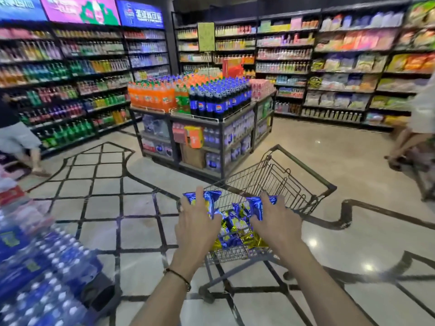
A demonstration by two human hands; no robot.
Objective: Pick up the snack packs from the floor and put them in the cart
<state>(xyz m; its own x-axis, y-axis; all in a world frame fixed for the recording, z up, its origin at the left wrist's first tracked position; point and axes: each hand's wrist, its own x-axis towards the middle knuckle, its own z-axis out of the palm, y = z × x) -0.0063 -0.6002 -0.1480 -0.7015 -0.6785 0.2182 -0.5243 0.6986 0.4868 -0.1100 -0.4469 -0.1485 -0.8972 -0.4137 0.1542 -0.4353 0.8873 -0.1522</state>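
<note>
Two blue snack packs held, one per grip; heap of packs (235,228) below, between grips, in single wire cart (270,177), count unclear. Left grip (195,222) palm down, curled round left pack (213,201) over cart's near rim. Right grip (274,222) palm down, curled round right pack (257,207), above heap. Both forearms stretched forward.

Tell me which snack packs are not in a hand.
The pile lying in the cart. The left hand grips the left pack, the right hand the right pack.
</note>
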